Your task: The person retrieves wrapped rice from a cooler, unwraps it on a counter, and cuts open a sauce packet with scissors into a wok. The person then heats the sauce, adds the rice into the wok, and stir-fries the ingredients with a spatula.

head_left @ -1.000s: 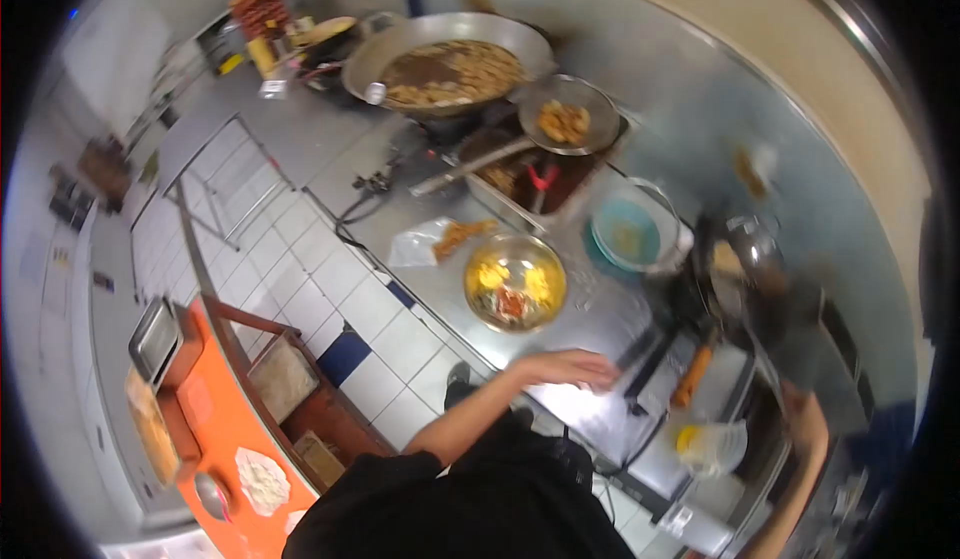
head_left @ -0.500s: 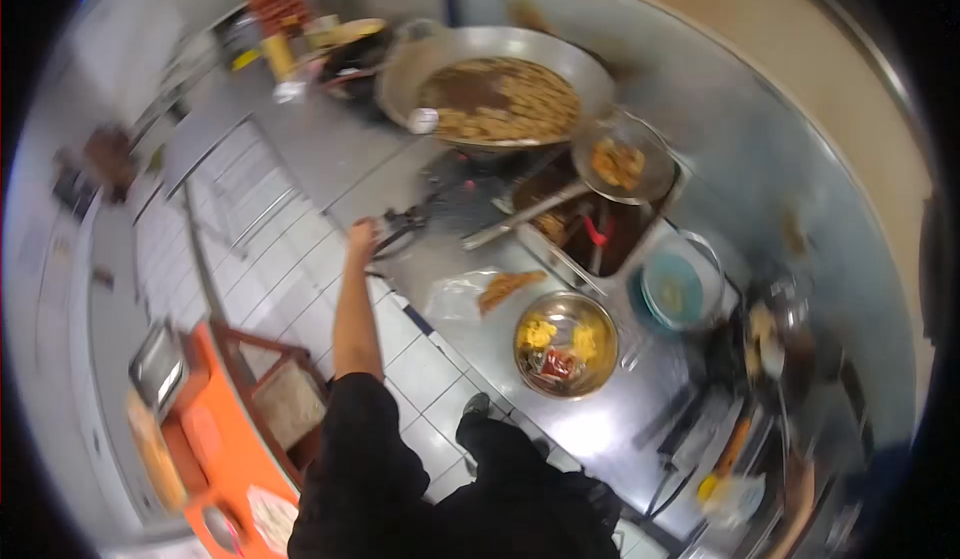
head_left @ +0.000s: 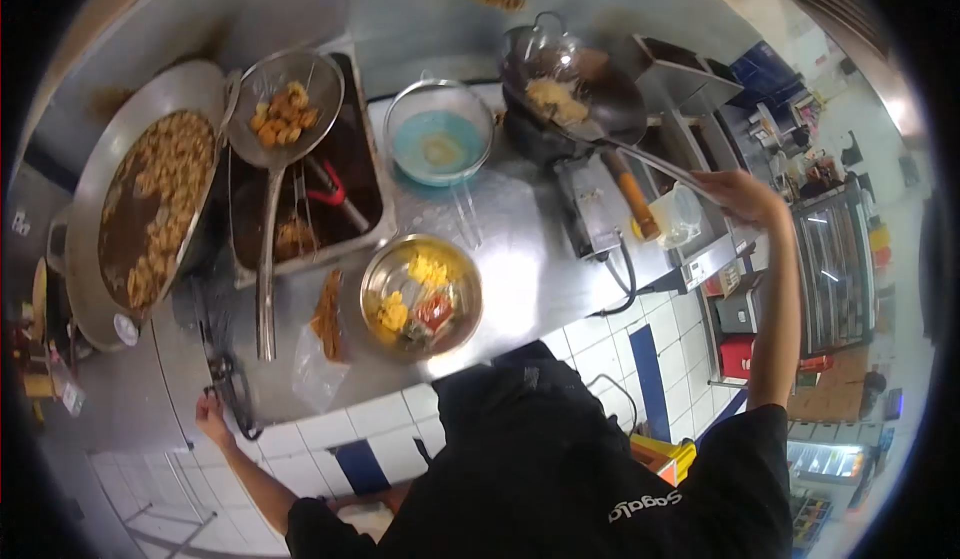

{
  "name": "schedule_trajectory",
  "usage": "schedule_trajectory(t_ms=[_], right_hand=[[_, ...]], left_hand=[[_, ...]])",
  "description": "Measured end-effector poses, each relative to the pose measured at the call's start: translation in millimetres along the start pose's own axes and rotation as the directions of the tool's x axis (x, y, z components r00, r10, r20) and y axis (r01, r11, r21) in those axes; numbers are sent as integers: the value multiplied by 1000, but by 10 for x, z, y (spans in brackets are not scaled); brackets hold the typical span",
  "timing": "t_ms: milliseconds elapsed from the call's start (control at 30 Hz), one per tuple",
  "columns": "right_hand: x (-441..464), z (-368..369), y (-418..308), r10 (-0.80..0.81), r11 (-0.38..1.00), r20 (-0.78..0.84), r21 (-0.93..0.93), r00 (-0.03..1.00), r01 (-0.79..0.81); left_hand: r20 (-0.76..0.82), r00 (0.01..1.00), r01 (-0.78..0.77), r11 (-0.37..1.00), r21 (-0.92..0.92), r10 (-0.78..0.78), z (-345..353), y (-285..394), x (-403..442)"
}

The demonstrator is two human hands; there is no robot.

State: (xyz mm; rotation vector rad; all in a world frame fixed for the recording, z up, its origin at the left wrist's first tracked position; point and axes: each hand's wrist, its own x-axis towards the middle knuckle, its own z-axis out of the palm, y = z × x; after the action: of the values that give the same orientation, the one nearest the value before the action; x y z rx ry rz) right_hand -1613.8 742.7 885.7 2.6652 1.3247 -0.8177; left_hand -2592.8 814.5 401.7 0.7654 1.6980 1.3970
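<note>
My right hand (head_left: pixel 740 196) is closed around the handle of a long metal ladle (head_left: pixel 655 162). The ladle's head rests in a dark wok (head_left: pixel 625 104) beside pale, noodle-like food (head_left: pixel 556 100). At the counter's front edge, my left hand (head_left: pixel 211 418) has its fingers curled against a black gas valve (head_left: pixel 232 397) with a hose; the exact grip is small and partly hidden. Between the hands stands a steel bowl (head_left: pixel 470 304) holding yellow food and a red sauce packet (head_left: pixel 433 311). Left of it lie a brown strip (head_left: pixel 327 317) and a clear plastic bag (head_left: pixel 320 374).
A big pan (head_left: pixel 85 184) of brown pieces in dark liquid stands left. A strainer (head_left: pixel 325 69) with fried pieces rests over a rectangular vat (head_left: pixel 380 174) containing red-handled tongs (head_left: pixel 335 196). Behind the bowl is a sieve over a blue basin (head_left: pixel 437 144). A wooden handle (head_left: pixel 632 196) juts frontward.
The view has swung right, bringing the wok and my right arm into clear sight. My right hand now visibly grips the ladle. My left hand remains at the gas valve.
</note>
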Motion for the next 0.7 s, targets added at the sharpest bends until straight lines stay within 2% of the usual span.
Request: schedule_trajectory(t_ms=[33, 67, 100, 167, 200, 233, 267, 300, 333, 367, 400, 433, 500, 533, 567, 600, 700], right_hand=[[123, -41, 203, -78, 992, -58, -101, 995, 72], [8, -102, 14, -39, 999, 4, -27, 999, 39], [126, -19, -85, -9, 1000, -5, -10, 1000, 9], [302, 134, -165, 18, 1000, -9, -3, 1000, -18], [336, 212, -190, 5, 1000, -5, -24, 1000, -5], [391, 297, -237, -21, 999, 9, -46, 1000, 22], [558, 326, -96, -124, 986, -20, -117, 992, 120], [830, 196, 264, -273, 936, -41, -242, 961, 256], [1125, 21, 637, -418, 830, -33, -420, 908, 367], [1421, -195, 1005, -555, 646, 1, -629, 832, 432], [1639, -312, 1252, -649, 457, 34, -781, 760, 425], [1808, -356, 1485, -683, 377, 22, -845, 730, 379], [1862, 65, 908, -396, 792, -91, -537, 914, 290], [1886, 279, 596, -233, 921, -143, -351, 962, 171], [1715, 432, 397, -127, 968, -164, -235, 978, 87], [1435, 501, 205, -99, 975, -154, -212, 983, 65], [833, 557, -224, -47, 985, -144, -171, 988, 22]], left_hand=[[-17, 992, -124, 991, 57, 125, -96, -118, 23], [47, 987, -160, 979, 130, 155, -219, -250, 102], [-59, 981, -176, 978, 112, 184, 4, -88, -122], [-70, 991, -104, 986, 127, 113, 87, 57, -251], [-184, 975, -103, 988, 111, 122, 160, 144, -380], [-310, 942, -103, 989, 105, 131, 135, 217, -499], [-288, 955, -68, 997, 23, 72, -81, 32, -526], [-175, 969, -172, 984, 36, 176, -260, -62, -674], [-190, 972, -120, 987, 107, 139, -372, -98, -745], [-174, 982, -58, 993, 100, 75, -241, 193, -850], [-191, 975, -83, 986, 145, 110, -195, 182, -790], [-201, 973, -77, 979, 188, 115, -87, 275, -753], [-181, 983, -12, 1000, 5, 13, 197, 502, -595], [-158, 987, 2, 999, 47, 5, 243, 482, -433], [-95, 993, 72, 997, 25, -69, 276, 449, -266], [-28, 988, 150, 989, 13, -150, 258, 479, -210], [116, 986, 104, 984, 146, -121, 217, 575, -130]])
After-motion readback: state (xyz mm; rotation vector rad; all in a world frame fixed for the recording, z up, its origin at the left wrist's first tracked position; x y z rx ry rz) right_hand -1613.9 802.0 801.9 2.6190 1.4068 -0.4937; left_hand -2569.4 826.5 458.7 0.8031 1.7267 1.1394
